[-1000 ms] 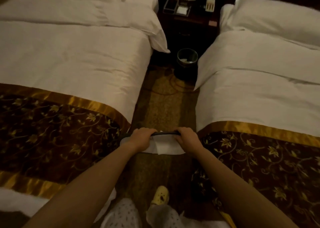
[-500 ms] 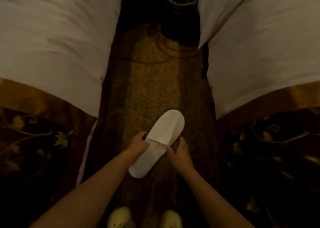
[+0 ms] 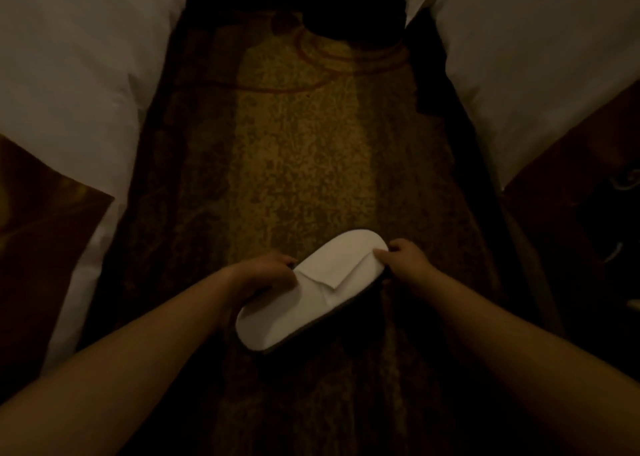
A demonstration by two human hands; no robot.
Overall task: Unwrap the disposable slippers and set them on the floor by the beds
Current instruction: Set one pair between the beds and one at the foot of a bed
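Observation:
A white disposable slipper (image 3: pixel 311 293) with a dark sole edge is held low over the patterned carpet (image 3: pixel 298 165) in the aisle between two beds. It lies flat, toe pointing up and to the right, its upper folded down. My left hand (image 3: pixel 263 272) grips its left side near the middle. My right hand (image 3: pixel 405 260) pinches the toe end. Whether a second slipper lies under it cannot be seen.
The left bed (image 3: pixel 79 75) and the right bed (image 3: pixel 540 61), both with white duvets and dark brown runners, flank the narrow aisle. A dark round bin (image 3: pixel 349 23) stands at the far end of the carpet.
The view has dropped closer to the floor. The slipper has turned clockwise, and my right hand has slid from its middle to the toe end.

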